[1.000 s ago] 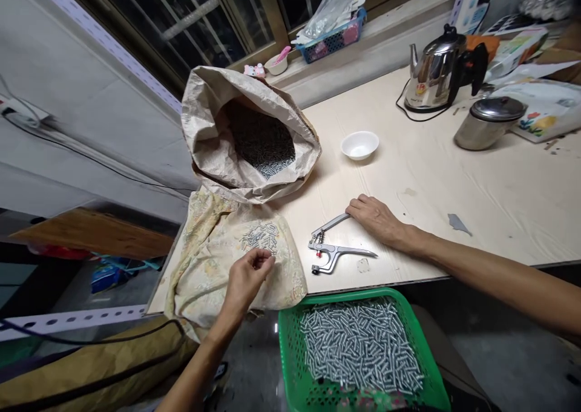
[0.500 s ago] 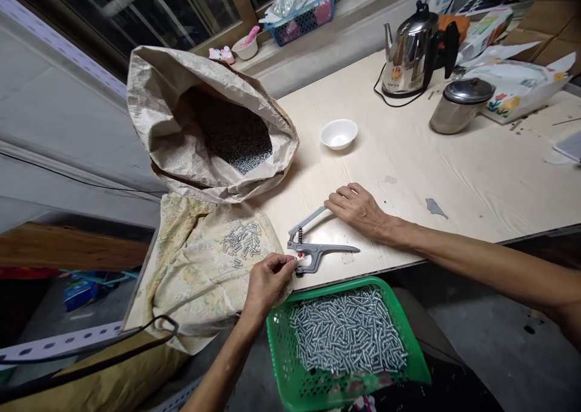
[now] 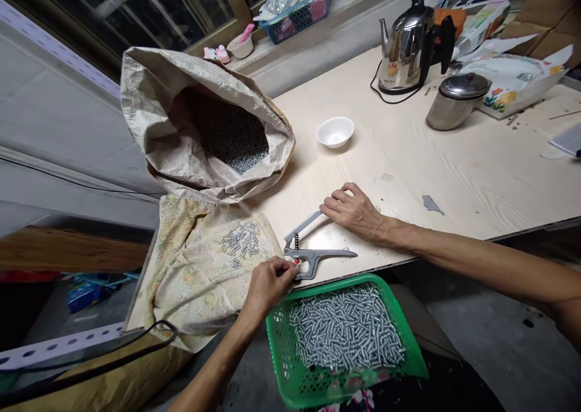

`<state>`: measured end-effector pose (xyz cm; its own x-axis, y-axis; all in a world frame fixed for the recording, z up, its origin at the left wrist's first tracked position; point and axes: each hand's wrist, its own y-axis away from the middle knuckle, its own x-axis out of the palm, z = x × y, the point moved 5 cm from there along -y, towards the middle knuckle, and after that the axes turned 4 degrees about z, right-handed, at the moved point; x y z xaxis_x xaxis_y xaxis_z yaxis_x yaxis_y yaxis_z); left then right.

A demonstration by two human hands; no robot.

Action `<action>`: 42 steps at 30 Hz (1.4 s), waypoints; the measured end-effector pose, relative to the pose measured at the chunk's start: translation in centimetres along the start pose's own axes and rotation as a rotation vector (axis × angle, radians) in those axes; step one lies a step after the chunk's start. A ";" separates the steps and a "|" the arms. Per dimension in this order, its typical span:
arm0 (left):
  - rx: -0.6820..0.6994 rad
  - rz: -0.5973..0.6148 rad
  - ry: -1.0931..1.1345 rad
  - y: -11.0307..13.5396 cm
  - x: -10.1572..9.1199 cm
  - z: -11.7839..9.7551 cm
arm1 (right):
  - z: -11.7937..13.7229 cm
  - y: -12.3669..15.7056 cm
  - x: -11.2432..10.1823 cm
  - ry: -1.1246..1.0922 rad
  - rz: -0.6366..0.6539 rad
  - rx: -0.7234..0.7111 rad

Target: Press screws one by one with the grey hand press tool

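Grey snap-fastener pliers (image 3: 313, 257) with a spring and a red tip stand at the table's front edge, their upper handle raised. My right hand (image 3: 354, 213) has its fingers closed on the end of that handle. At the jaw, my left hand (image 3: 272, 282) pinches thumb and forefinger together under the red tip; the small thing between them is mostly hidden. Left of the pliers, a pile of small silver ribbed pieces (image 3: 242, 240), like screws, lies on a patterned cloth (image 3: 195, 285). Below the table edge, a green basket (image 3: 278, 363) contains many similar ribbed pieces (image 3: 349, 330).
A large open sack (image 3: 149, 109) with dark metal pieces inside stands at the back left. Behind the pliers sits a white bowl (image 3: 336, 132). A steel kettle (image 3: 406, 52), a lidded metal pot (image 3: 454, 106) and a flowered packet (image 3: 517, 79) occupy the back right.
My left fingertips have moved slightly right, deeper into the jaw beneath the red tip. My right hand keeps its hold on the raised handle. The whole view has shifted a little.
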<state>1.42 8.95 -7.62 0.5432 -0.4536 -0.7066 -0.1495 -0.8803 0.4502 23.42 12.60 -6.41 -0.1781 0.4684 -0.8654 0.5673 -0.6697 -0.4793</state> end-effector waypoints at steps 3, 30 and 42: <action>-0.115 0.131 0.118 0.2 0.8 0.7 | 0.3 0.1 -0.1 -0.021 0.039 -0.019; -0.264 0.184 0.503 0.3 1.9 1.6 | 2.0 2.8 -1.1 -0.446 0.224 0.163; -0.281 0.203 0.514 0.5 1.9 1.6 | 2.2 2.9 -1.8 -0.480 0.185 0.160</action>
<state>1.05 7.43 -9.58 0.8654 -0.4223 -0.2698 -0.1069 -0.6815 0.7239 23.62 8.51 -6.60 -0.4554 0.0433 -0.8893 0.5010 -0.8132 -0.2961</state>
